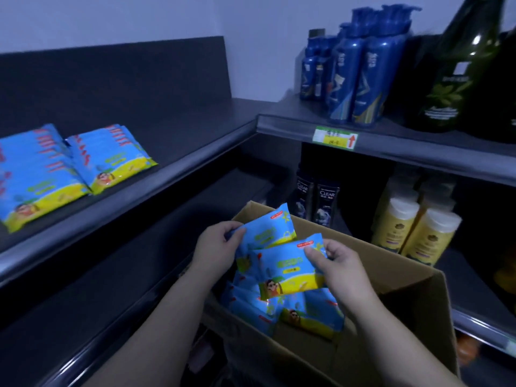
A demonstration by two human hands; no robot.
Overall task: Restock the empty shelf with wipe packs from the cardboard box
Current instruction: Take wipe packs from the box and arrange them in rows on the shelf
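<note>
Gripping one wipe pack (284, 268) each, left hand (216, 248), right hand (336, 265), over the cardboard box (405, 277). Shelf (178, 152) lies up-left, nearer the left hand.

Cardboard box (396, 277) right of shelf (156, 152) bearing wipe packs (111, 160).

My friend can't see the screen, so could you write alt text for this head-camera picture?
The left hand grips the rear wipe pack and the right hand the front wipe pack, over an open cardboard box holding more packs. Two stacks of packs lie on the dark shelf at left; blue bottles stand upper right.
</note>
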